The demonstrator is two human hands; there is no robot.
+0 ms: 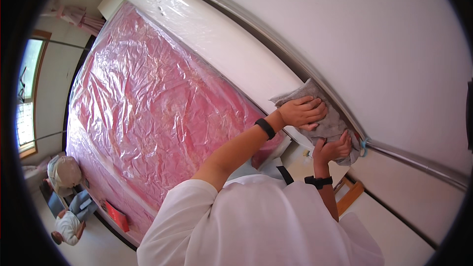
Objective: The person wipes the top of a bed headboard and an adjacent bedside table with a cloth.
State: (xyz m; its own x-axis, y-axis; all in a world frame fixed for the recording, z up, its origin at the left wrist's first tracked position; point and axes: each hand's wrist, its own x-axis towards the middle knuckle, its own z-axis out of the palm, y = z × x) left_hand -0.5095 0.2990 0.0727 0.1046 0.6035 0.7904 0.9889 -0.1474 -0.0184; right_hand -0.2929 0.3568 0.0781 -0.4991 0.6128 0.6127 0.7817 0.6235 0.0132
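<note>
A crumpled grey cloth (327,125) lies over the top of the white headboard (268,66), close to the metal rail along the wall. My left hand (303,113) presses on the upper part of the cloth, its fingers close together and slightly bent over it. Lower down, my right hand (336,149) has curled fingers round the lower end of the same cloth. What lies under the cloth is hidden. Black bands circle both of my wrists.
Beside the headboard is a bed (162,103) with pink bedding under clear plastic sheeting. A metal rail (419,160) runs along the white wall. A wooden frame (350,197) stands below my right arm. At the far left another person (69,226) is near a red flat object (117,216).
</note>
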